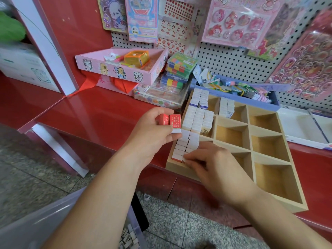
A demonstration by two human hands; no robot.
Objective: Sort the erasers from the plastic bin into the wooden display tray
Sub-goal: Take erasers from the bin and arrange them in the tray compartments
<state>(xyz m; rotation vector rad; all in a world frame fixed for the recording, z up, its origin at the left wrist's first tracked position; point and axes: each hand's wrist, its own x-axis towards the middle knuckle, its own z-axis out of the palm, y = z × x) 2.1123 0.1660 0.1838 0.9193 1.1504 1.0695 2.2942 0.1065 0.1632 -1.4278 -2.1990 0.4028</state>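
The wooden display tray [249,123] lies on the red counter, split into square compartments. Its left column is packed with rows of white erasers [196,119]. My left hand [152,133] grips two red-sleeved erasers [170,121] just left of the tray. My right hand [213,164] rests in the near-left compartment, its curled fingertips on a red-sleeved eraser [185,159] among the front rows. The translucent plastic bin [36,225] sits low at the bottom left, with several loose erasers [128,238] showing inside, partly hidden by my left forearm.
A pink cardboard box [118,69] with small items stands at the back. Stacked colourful packs [179,71] and a blue box of tags [240,88] crowd behind the tray. A white tray [303,126] lies to the right. Sticker sheets hang on the pegboard [233,62].
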